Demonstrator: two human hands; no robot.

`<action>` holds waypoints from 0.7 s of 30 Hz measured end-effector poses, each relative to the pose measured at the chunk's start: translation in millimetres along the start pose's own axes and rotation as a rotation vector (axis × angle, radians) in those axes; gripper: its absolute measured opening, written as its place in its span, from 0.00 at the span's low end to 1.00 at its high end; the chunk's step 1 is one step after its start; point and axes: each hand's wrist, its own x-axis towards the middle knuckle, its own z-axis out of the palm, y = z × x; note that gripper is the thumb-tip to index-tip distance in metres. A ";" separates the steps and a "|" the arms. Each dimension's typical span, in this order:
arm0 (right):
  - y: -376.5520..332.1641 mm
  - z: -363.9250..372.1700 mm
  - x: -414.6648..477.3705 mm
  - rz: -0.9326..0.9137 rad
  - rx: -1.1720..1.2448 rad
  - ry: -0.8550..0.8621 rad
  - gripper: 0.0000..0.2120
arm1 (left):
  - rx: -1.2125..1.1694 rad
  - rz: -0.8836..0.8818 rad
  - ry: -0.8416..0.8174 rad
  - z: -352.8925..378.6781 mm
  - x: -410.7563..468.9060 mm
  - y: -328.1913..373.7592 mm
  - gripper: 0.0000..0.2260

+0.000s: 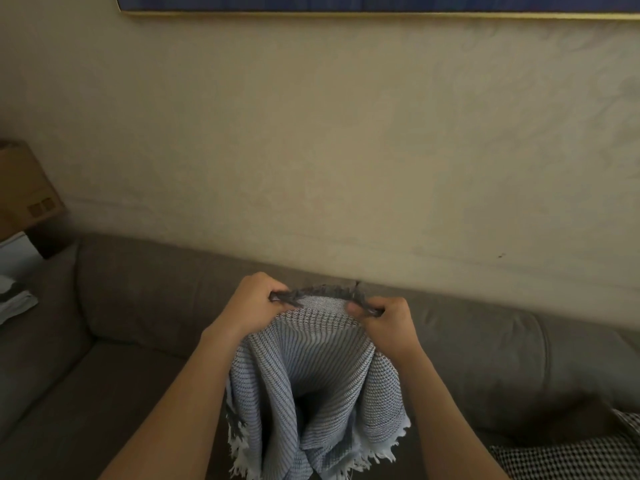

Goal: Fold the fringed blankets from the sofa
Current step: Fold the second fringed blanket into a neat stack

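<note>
A pale blue-grey striped blanket [311, 386] with light fringes at the bottom and a dark fringed top edge hangs in front of me above the grey sofa [138, 306]. My left hand [252, 299] pinches the dark fringed edge at its left end. At the right end of that edge, my right hand [388, 323] grips it. The two hands are close together, and the cloth sags in deep folds between my forearms.
A black-and-white checked cloth [568, 459] lies on the sofa seat at the lower right. Folded pale cloth [14, 303] rests on the left armrest area. A cardboard box [24, 188] stands at the left against the wall. A framed picture [381, 5] hangs above.
</note>
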 end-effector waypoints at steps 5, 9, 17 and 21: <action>-11.8 6.9 -0.3 -0.060 0.050 -0.013 0.25 | 0.105 -0.092 0.008 1.6 -0.1 7.8 0.16; -31.1 13.1 1.3 -0.113 0.110 0.007 0.23 | 0.011 -0.147 -0.131 6.5 -0.2 17.0 0.16; -52.4 20.2 6.4 -0.136 0.163 0.025 0.04 | -0.387 -0.032 -0.017 14.7 7.1 40.1 0.12; -62.5 16.9 5.9 -0.159 0.222 0.068 0.05 | -0.461 0.055 -0.069 4.7 4.1 51.0 0.08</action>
